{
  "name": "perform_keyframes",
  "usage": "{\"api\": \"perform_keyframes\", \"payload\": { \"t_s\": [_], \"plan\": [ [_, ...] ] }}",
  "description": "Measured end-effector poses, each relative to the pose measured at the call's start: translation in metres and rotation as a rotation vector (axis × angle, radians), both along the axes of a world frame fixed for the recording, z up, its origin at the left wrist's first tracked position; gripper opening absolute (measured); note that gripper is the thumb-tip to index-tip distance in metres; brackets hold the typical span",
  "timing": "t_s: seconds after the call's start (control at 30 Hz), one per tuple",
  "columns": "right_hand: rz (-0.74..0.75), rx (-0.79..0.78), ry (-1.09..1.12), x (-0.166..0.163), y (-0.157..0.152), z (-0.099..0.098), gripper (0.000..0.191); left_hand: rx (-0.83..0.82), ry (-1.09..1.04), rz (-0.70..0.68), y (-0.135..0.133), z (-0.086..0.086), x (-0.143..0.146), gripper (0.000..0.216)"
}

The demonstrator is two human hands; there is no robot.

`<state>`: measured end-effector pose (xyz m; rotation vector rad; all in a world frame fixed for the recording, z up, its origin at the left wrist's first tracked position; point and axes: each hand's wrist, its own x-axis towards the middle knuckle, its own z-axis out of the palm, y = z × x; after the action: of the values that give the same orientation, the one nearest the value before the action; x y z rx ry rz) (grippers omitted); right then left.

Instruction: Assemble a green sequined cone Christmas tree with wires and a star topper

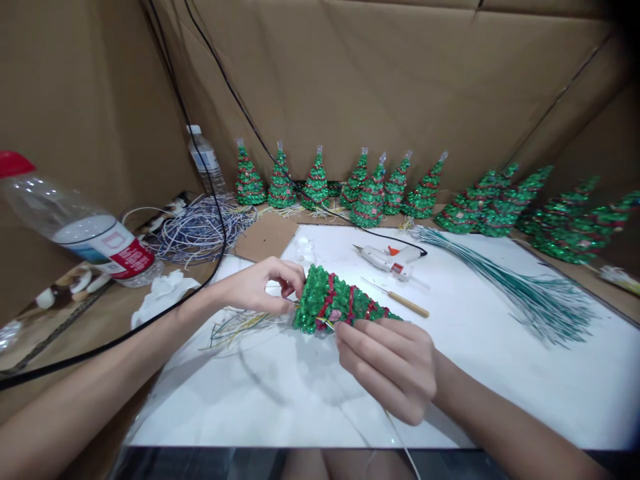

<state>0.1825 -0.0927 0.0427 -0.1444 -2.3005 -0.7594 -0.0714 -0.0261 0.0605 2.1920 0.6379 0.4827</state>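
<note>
A small green glittery Christmas tree [345, 299] with red garland and a pink patch lies tilted on its side over the white board, its tip pointing right. At its base, my left hand [267, 287] is closed with thumb and finger at the rim. My right hand [390, 363] pinches a thin white wire [413, 460] against the near side of the tree, close to the pink patch. The wire trails down past the board's front edge. Thin yellow and white wires [240, 327] spread out from the base under my left hand.
Behind the white board [500, 387] lie a wooden-handled awl [407, 304], a glue gun [385, 259] and a bundle of green wires [520, 287]. Several finished-looking trees [316, 179] line the back. Bottles [113, 247], tangled wire [193, 227] and a black cable [220, 220] are on the left.
</note>
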Motion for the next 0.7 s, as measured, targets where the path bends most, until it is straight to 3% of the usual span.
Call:
{"api": "perform_keyframes", "payload": {
  "t_s": [0.13, 0.37, 0.7],
  "plan": [
    [0.023, -0.015, -0.004, 0.0, 0.0, -0.001, 0.01, 0.0, 0.037, 0.001, -0.002, 0.001, 0.0, 0.019],
    [0.027, -0.015, -0.008, 0.0, 0.001, -0.003, 0.01, -0.09, -0.002, 0.002, -0.004, -0.002, 0.004, 0.02],
    [-0.05, -0.076, 0.095, 0.002, 0.011, 0.005, 0.009, -0.188, -0.062, 0.163, -0.002, -0.009, 0.008, 0.034]
  ]
}}
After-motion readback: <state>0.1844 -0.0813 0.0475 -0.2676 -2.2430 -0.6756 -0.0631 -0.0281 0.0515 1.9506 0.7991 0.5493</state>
